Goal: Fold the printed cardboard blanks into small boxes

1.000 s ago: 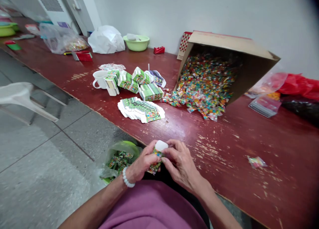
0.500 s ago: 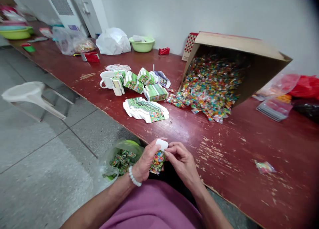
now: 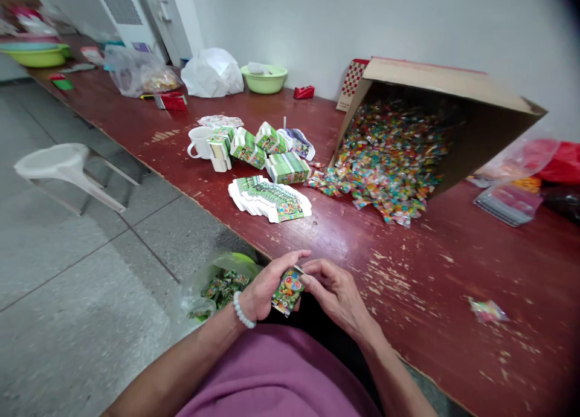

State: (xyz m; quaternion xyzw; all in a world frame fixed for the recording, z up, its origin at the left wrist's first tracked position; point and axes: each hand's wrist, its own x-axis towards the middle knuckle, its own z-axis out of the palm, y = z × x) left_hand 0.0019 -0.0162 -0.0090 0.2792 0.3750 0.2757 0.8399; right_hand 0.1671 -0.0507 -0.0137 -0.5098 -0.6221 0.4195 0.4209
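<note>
A small green printed box [image 3: 288, 291] is held between my hands over my lap, at the table's edge. My left hand [image 3: 268, 287] cradles it from the left, thumb stretched along the top. My right hand [image 3: 333, 293] pinches its upper right corner, where the white end flap is folded down. Beyond them on the table lies a fanned row of flat green cartons [image 3: 267, 199]. Below left, a bag-lined green tub [image 3: 247, 260] holds several similar small boxes [image 3: 225, 286].
A tipped cardboard box [image 3: 453, 78] spills wrapped candies [image 3: 394, 157] onto the red table [image 3: 344, 242]. Banded carton stacks [image 3: 287, 167] stand beside a white mug [image 3: 198, 142]. One loose candy packet [image 3: 488, 310] lies at right. A white stool [image 3: 67, 160] stands on the floor.
The white flap that stood up from the box is now folded down. My left thumb has shifted, so the printed front shows more. The view has turned slightly left.
</note>
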